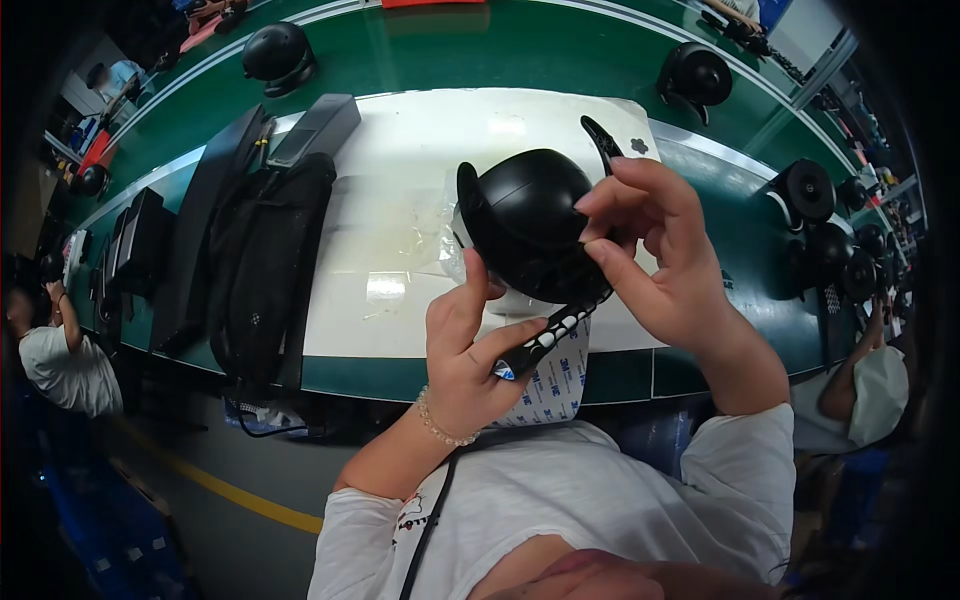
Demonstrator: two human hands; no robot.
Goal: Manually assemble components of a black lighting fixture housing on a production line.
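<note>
A glossy black domed device with curved arms is held over the white mat in front of me. My left hand grips its near, lower arm, which carries a row of white oval pads. One left finger points up beside the dome's lower left edge. At the dome's right side, my right hand is closed in a pinch, thumb against fingertips. Whatever sits between those fingertips is hidden or too small to make out. Behind the right fingers rises the other curved arm. Clear plastic film lies left of the dome.
A white sheet with blue print hangs at the table's near edge. Left of the mat are a black fabric case and a grey tray. Similar domed devices stand on the green surface beyond. Other people work at both sides.
</note>
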